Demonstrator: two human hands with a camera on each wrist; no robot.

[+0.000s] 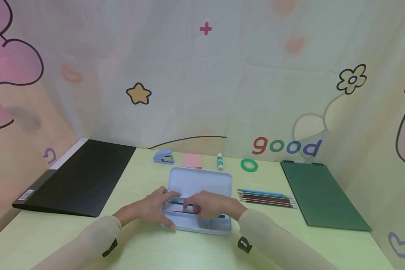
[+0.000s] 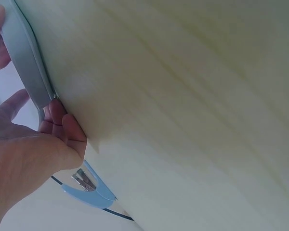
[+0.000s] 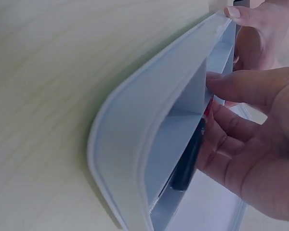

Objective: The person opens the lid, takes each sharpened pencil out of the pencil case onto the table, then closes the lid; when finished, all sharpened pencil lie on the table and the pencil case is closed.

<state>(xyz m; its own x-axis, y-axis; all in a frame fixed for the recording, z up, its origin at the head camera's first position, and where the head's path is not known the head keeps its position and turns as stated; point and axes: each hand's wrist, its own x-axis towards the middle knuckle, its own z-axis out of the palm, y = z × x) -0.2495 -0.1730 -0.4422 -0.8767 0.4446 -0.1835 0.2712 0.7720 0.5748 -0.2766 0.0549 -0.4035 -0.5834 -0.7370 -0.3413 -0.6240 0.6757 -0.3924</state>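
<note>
A light-blue pencil case (image 1: 200, 180) lies on the table with its lid raised at the back. My left hand (image 1: 154, 205) grips its left end, thumb at the front corner; in the left wrist view, the fingers (image 2: 67, 126) curl against the outside of the case. Inside the tray, my right hand (image 1: 207, 204) holds a red and black pen (image 3: 188, 159) low in the long compartment. The right thumb (image 3: 231, 86) rests by a divider in the right wrist view. Another dark pen (image 1: 177, 203) lies behind, partly hidden by the fingers.
Behind the case stand a blue stapler (image 1: 163, 156), pink sticky notes (image 1: 192, 160), a glue stick (image 1: 220, 162) and green tape (image 1: 249, 165). Several pencils (image 1: 266, 198) lie to the right, beside a green clipboard-like pad (image 1: 324, 197). A black folder (image 1: 84, 178) is at left.
</note>
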